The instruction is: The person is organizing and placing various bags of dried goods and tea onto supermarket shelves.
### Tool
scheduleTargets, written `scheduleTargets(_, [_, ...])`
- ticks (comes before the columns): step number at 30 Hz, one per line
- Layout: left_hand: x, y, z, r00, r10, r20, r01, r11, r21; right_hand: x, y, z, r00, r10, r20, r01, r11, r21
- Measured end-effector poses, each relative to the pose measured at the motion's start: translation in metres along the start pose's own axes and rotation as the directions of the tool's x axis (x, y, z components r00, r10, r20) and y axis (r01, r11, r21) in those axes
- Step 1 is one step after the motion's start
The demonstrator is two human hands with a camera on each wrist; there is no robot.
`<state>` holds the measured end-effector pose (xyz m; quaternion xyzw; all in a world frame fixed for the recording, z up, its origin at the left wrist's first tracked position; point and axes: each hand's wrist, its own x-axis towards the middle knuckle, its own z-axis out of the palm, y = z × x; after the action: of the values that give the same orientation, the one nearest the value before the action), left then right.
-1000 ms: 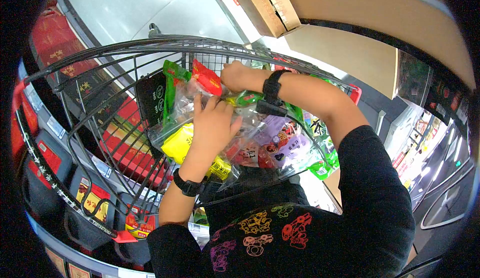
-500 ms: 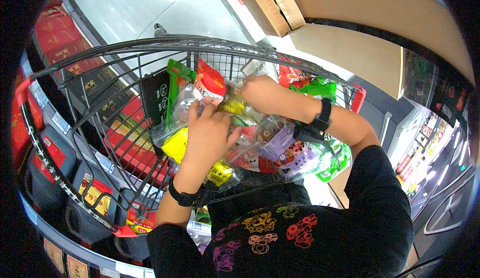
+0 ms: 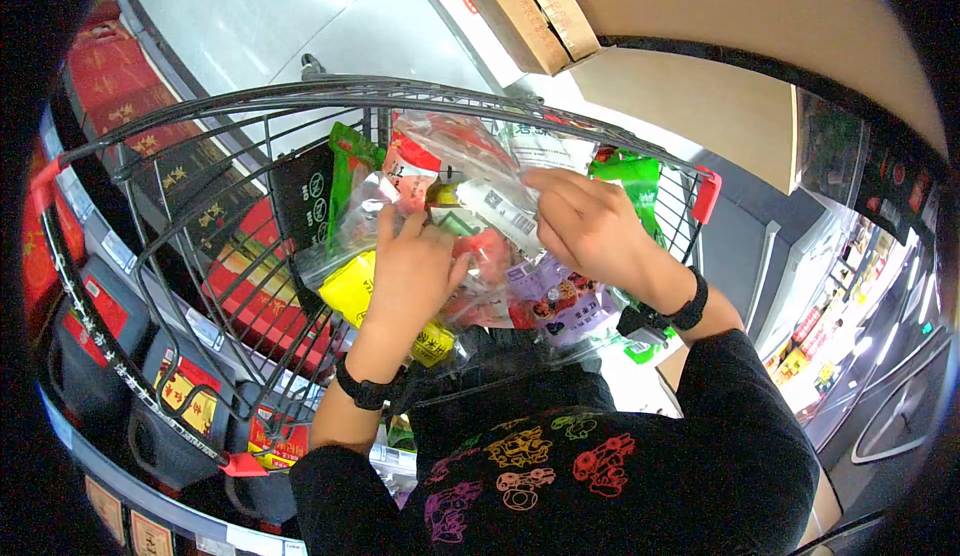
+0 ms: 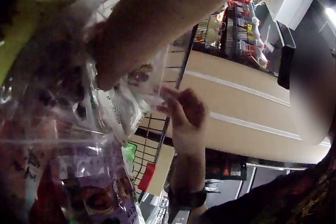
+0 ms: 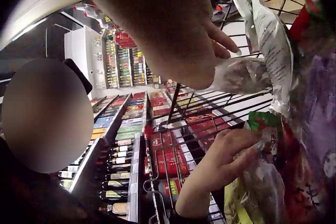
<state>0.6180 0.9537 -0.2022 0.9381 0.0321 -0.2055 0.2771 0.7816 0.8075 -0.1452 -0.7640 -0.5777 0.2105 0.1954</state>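
My right hand (image 3: 590, 221) pinches the edge of a clear plastic bag (image 3: 455, 141) with a barcode label; the left wrist view shows this right hand (image 4: 186, 111) at the bag's edge. Lower and to the left, my left hand (image 3: 410, 266) rests on packages with fingers spread, beside a yellow package (image 3: 350, 291). Under and between the hands lie a red-and-pink package (image 3: 410, 171) and a purple package (image 3: 565, 301). In the right wrist view the left hand (image 5: 220, 163) lies near a green package (image 5: 265, 121).
The packages sit in a black wire cart with a red corner (image 3: 707, 196). More green packages (image 3: 630, 171) lie at its right. Shelves with red boxes (image 3: 110, 66) and dark jugs (image 3: 170, 396) stand at left. Cardboard boxes (image 3: 530, 16) sit at the top.
My right hand has moved right and toward me, from the far side of the pile, drawing the clear bag's edge along. The left hand has stayed nearly in place.
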Motion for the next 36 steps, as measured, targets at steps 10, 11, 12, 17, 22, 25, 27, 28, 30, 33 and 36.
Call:
scheduleTargets(10, [-0.009,-0.023,-0.03,0.783,-0.332,-0.526,0.012,0.853,-0.521,-0.049,-0.051,-0.049,0.936,-0.295,-0.191,0.342,0.639,0.689])
scheduleTargets(11, [-0.013,-0.021,-0.034,0.853,-0.266,-0.45,-0.021,0.843,-0.538,-0.055,-0.053,-0.054,0.93,-0.3,-0.212,0.346,0.519,0.782])
scheduleTargets(12, [-0.02,-0.022,-0.038,0.908,-0.195,-0.371,-0.047,0.831,-0.554,-0.061,-0.056,-0.059,0.923,-0.305,-0.233,0.344,0.387,0.856])
scheduleTargets(17, [-0.035,-0.002,-0.046,0.905,0.41,0.112,-0.23,0.694,-0.682,-0.099,-0.046,-0.056,0.935,0.318,-0.156,0.231,-0.211,0.95])
scheduleTargets(22, [-0.028,0.04,-0.009,0.918,-0.18,0.352,0.366,0.726,-0.583,-0.143,-0.014,0.012,0.758,0.646,0.09,-0.32,0.247,0.915])
scheduleTargets(25, [-0.032,0.043,0.038,0.923,-0.358,0.144,0.38,0.781,-0.496,-0.169,-0.012,0.023,0.784,0.609,0.119,-0.442,0.413,0.796])
scheduleTargets(27, [-0.032,0.047,0.051,0.911,-0.411,0.032,0.358,0.752,-0.554,-0.179,-0.014,0.016,0.822,0.57,-0.009,-0.435,0.637,0.636])
scheduleTargets(28, [-0.034,0.052,0.05,0.895,-0.445,0.017,0.394,0.774,-0.495,-0.184,-0.015,0.012,0.816,0.576,0.057,-0.484,0.626,0.611])
scheduleTargets(30, [-0.037,0.066,0.048,0.879,-0.477,-0.01,0.408,0.763,-0.5,-0.194,-0.012,0.017,0.853,0.512,-0.104,-0.429,0.799,0.421])
scheduleTargets(33, [-0.049,0.072,0.057,0.845,-0.526,-0.094,0.442,0.787,-0.43,-0.203,-0.019,0.018,0.885,0.439,-0.155,-0.402,0.888,0.222])
scheduleTargets(36, [-0.06,0.102,0.049,0.781,-0.619,-0.085,0.497,0.698,-0.516,-0.211,-0.027,0.019,0.928,0.352,-0.119,-0.341,0.934,0.11])
